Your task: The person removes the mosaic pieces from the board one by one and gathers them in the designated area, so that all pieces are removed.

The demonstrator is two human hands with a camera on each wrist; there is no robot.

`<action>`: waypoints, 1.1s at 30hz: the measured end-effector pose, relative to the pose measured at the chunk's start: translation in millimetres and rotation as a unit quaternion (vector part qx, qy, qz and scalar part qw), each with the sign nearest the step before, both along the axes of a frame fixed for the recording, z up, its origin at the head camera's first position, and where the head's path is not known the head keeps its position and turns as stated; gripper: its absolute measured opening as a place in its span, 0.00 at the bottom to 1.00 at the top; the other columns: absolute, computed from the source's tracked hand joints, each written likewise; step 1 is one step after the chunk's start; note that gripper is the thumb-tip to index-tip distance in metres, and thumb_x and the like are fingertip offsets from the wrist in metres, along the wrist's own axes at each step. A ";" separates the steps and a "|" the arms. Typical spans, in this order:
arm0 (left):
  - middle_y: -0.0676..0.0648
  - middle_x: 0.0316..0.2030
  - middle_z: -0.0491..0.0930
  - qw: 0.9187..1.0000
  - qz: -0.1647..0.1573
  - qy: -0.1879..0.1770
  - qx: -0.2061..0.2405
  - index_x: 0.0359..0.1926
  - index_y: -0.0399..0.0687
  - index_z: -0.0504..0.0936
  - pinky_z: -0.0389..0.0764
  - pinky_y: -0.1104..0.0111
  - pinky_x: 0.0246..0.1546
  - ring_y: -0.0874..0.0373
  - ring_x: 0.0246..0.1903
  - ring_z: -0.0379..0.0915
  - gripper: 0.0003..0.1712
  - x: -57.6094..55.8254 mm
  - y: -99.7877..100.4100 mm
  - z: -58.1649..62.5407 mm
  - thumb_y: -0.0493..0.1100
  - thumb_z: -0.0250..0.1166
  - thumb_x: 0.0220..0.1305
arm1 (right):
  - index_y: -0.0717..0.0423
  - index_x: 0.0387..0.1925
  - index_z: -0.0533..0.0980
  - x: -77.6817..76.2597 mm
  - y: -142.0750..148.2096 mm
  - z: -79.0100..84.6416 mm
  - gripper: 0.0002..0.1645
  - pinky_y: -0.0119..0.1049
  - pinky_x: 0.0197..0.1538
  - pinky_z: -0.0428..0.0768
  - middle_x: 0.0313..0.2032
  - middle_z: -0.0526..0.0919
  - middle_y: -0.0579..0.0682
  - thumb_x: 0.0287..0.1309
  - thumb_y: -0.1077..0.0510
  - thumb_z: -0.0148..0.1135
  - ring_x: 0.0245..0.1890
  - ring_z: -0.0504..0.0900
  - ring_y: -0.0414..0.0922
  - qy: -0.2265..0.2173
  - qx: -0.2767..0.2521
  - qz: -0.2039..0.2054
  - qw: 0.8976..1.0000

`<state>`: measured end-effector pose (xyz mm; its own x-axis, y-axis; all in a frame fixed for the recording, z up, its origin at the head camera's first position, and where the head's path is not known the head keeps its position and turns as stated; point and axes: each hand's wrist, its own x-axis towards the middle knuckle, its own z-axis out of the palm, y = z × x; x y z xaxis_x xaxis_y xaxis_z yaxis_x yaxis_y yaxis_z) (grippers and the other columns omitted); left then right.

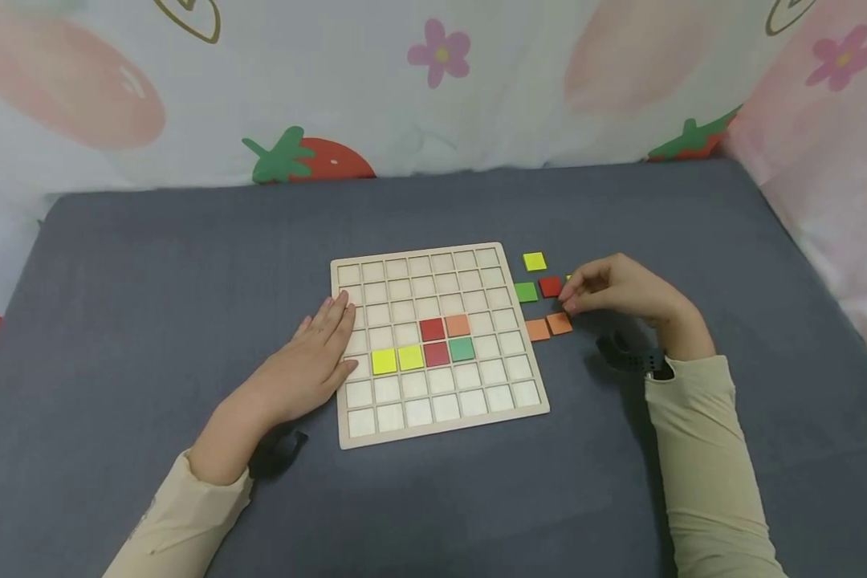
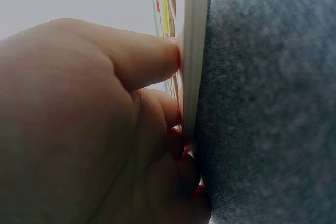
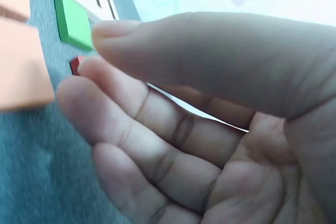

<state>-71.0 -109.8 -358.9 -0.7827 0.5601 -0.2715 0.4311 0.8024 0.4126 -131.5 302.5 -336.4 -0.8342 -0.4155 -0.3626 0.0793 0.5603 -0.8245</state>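
Note:
A pale wooden grid board [image 1: 444,407] lies on the dark grey cloth. Two yellow tiles [image 1: 384,361], two red tiles [image 1: 432,330], an orange tile [image 1: 457,325] and a teal tile [image 1: 461,349] sit in its squares. My left hand [image 1: 299,365] rests on the board's left edge with its fingers extended. To the right of the board, my right hand [image 1: 624,293] hovers by loose tiles, fingers slightly bent; the right wrist view shows nothing between thumb and fingers. Closest to its fingertips are a red tile [image 1: 550,286] and an orange tile [image 1: 559,323]. A yellow tile is mostly hidden behind the fingers.
A loose yellow tile [image 1: 535,262], a green tile [image 1: 526,292] and another orange tile [image 1: 538,330] lie along the board's right side. Behind the table [image 1: 188,241] hangs a white curtain [image 1: 506,104] with strawberries and flowers.

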 end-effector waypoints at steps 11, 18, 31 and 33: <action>0.36 0.73 0.35 1.000 0.002 0.011 0.003 0.71 0.31 0.44 0.44 0.47 0.67 0.43 0.71 0.29 0.38 1.8 -1.3 -2.9 0.46 0.48 0.72 | 0.70 0.38 0.79 -4.8 -31.8 -3.3 0.11 0.37 0.39 0.79 0.33 0.84 0.54 0.54 0.65 0.66 0.32 0.81 0.45 0.034 -0.042 0.037 0.998; 0.35 0.72 0.36 1.000 -0.001 0.024 0.008 0.71 0.30 0.45 0.45 0.47 0.67 0.42 0.71 0.31 0.37 2.0 -0.5 1.8 0.45 0.48 0.72 | 0.69 0.36 0.79 -8.7 -57.3 -2.1 0.10 0.40 0.40 0.80 0.33 0.83 0.55 0.53 0.66 0.67 0.33 0.82 0.49 0.029 -0.056 0.057 0.996; 0.36 0.73 0.35 1.000 0.002 0.023 0.000 0.71 0.31 0.45 0.45 0.47 0.67 0.44 0.71 0.29 0.37 1.3 0.4 -2.8 0.46 0.48 0.72 | 0.67 0.36 0.80 -7.3 -92.9 -7.5 0.07 0.37 0.38 0.78 0.32 0.84 0.53 0.54 0.67 0.66 0.32 0.81 0.50 0.035 -0.086 0.086 0.992; 0.36 0.73 0.35 1.000 0.002 0.022 -0.001 0.71 0.31 0.44 0.44 0.48 0.67 0.44 0.71 0.29 0.37 1.1 0.5 -3.4 0.46 0.48 0.72 | 0.67 0.35 0.80 -7.3 -98.0 -8.6 0.07 0.37 0.38 0.78 0.32 0.84 0.53 0.53 0.67 0.66 0.32 0.81 0.50 0.039 -0.089 0.094 0.991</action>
<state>-70.0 -109.3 -362.3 -0.7964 0.5559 -0.2383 0.4446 0.8052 0.3924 -138.8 204.5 -345.0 -0.7579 -0.6182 -0.2082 -0.0804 0.4052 -0.9107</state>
